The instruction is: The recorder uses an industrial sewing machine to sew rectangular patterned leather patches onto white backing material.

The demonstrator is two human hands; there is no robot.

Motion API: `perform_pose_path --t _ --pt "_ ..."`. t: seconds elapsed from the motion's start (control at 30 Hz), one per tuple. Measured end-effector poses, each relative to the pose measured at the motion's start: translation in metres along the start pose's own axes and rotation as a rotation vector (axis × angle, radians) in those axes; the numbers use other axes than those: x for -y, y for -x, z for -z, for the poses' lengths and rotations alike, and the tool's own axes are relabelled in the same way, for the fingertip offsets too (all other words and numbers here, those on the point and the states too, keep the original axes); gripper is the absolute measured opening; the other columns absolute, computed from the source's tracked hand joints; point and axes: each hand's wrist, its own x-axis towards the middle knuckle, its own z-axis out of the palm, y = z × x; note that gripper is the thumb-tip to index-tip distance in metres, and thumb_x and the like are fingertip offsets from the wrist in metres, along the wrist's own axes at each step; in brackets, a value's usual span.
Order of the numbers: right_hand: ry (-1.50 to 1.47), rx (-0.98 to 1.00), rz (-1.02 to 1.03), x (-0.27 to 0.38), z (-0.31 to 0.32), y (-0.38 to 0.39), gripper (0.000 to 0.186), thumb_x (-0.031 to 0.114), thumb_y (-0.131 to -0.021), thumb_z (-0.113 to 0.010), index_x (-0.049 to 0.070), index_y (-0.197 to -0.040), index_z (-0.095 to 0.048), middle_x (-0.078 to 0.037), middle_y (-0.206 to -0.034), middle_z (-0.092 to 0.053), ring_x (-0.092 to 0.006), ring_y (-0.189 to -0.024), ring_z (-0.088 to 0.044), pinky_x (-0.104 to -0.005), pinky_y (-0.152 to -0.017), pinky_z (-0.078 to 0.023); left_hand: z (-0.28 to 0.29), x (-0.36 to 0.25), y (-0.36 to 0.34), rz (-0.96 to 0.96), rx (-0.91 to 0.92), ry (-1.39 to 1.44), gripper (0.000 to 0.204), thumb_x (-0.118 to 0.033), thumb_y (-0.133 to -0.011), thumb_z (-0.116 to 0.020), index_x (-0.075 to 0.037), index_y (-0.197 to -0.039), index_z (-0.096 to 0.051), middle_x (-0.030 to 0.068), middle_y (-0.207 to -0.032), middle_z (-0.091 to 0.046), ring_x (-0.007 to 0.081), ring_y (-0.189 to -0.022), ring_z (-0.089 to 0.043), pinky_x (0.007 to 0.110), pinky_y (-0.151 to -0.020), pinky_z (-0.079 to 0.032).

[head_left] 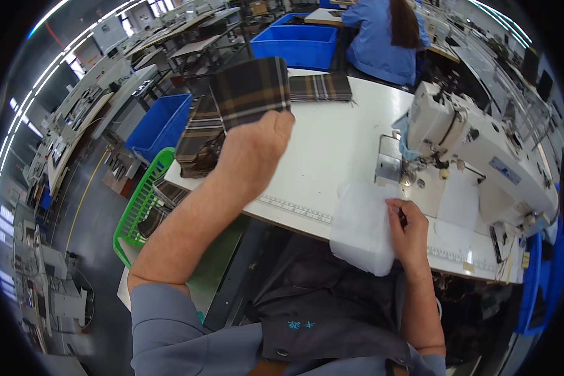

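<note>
My left hand [257,150] is raised over the left part of the white sewing table [313,144], its fingers closed on the lower edge of a dark plaid fabric piece [249,91]. Behind and beside that piece lies a stack of similar plaid pieces [197,144] at the table's left edge. At the table's near edge, my right hand [410,232] pinches a thin white sheet [363,229], part of which hangs over the edge. Just beyond the sheet stands a white sewing machine [457,131], its needle area partly covered by a light blue cloth [407,135].
Another plaid piece [323,87] lies at the table's far side. A green basket [128,216] holding plaid fabric stands left, beside a blue bin [160,128]. Beyond the table are a larger blue bin [294,45] and a seated person in blue [382,41]. A ruler strip [294,208] runs along the front edge.
</note>
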Motion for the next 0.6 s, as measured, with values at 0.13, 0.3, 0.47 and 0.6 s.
perform_pose_path --t 0.13,0.3,0.47,0.6 --pt "-0.265 0.084 -0.192 0.001 -0.002 -0.007 0.029 0.024 -0.094 -0.072 0.002 -0.113 -0.073 -0.007 -0.088 -0.068 -0.0112 -0.071 -0.058 -0.0259 -0.065 -0.048 0.009 -0.094 0.025 -0.208 0.286 0.296 0.028 0.0 -0.078 -0.058 0.001 -0.106 -0.057 0.0124 -0.084 -0.056 0.0286 -0.065 -0.063 0.039 -0.057 -0.051" --pt "-0.286 0.062 -0.25 -0.008 -0.003 -0.006 0.032 0.026 -0.092 -0.075 -0.002 -0.106 -0.073 -0.008 -0.085 -0.068 -0.0117 -0.071 -0.059 -0.0266 -0.065 -0.049 -0.036 -0.155 0.043 -0.33 0.424 0.553 0.025 -0.004 -0.083 -0.061 0.0 -0.108 -0.058 0.0116 -0.087 -0.059 0.0281 -0.072 -0.066 0.039 -0.059 -0.052" --pt "-0.355 0.01 -0.099 -0.015 0.0 0.003 0.016 0.011 -0.092 -0.072 -0.004 -0.097 -0.071 -0.009 -0.086 -0.069 -0.0129 -0.072 -0.063 -0.0276 -0.065 -0.051 -0.058 -0.139 0.011 -0.09 0.085 1.069 0.048 -0.025 -0.081 -0.084 -0.004 -0.119 -0.065 0.0133 -0.116 -0.068 0.0298 -0.104 -0.068 0.035 -0.085 -0.056" --pt "-0.31 0.032 0.064 0.01 0.007 0.003 0.012 0.008 -0.089 -0.074 -0.003 -0.094 -0.071 -0.011 -0.088 -0.07 -0.0159 -0.072 -0.064 -0.0284 -0.066 -0.051 -0.061 -0.113 -0.01 0.085 0.075 1.02 0.033 -0.018 -0.08 -0.083 -0.003 -0.105 -0.069 0.0135 -0.123 -0.067 0.0317 -0.114 -0.064 0.041 -0.104 -0.044"
